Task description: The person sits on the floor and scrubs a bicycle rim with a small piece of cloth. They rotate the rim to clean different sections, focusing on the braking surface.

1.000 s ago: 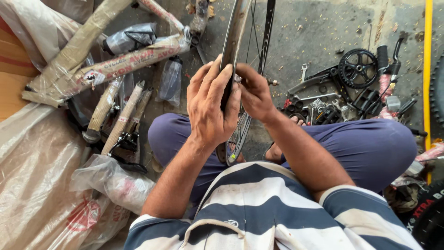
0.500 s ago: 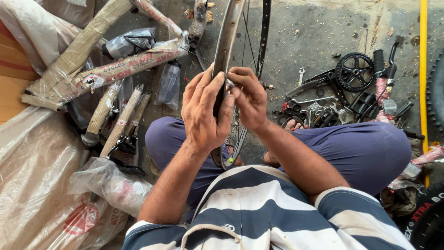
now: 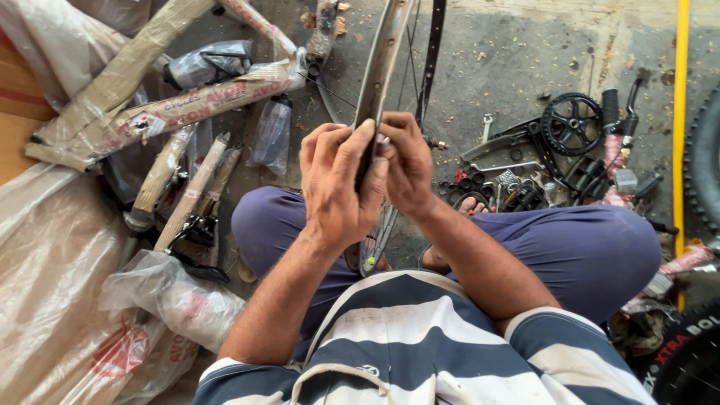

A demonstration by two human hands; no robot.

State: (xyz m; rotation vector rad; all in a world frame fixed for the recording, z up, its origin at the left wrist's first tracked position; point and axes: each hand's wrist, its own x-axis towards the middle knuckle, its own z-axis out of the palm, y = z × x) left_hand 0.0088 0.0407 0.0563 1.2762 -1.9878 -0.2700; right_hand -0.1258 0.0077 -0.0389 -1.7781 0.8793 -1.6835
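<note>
A bare metal bicycle wheel rim (image 3: 381, 56) with thin spokes stands upright between my knees, its far part running off the top of the view. My left hand (image 3: 336, 184) wraps around the near part of the rim, fingers curled over its edge. My right hand (image 3: 409, 161) presses against the rim from the right, fingertips pinched at the edge beside the left fingers. What the fingertips pinch is hidden. I sit cross-legged on the concrete floor in purple trousers and a striped shirt.
A paper-wrapped bicycle frame (image 3: 172, 105) and plastic-bagged parts (image 3: 169, 296) lie on the left. A black chainring (image 3: 571, 124), wrenches and small loose parts (image 3: 517, 191) are scattered on the right. A knobby tyre (image 3: 705, 165) and a yellow bar (image 3: 680, 112) stand at the right edge.
Both hands have slid a little up the rim and closed in together; the right fingers now pinch at the rim edge. The view has dipped slightly.
</note>
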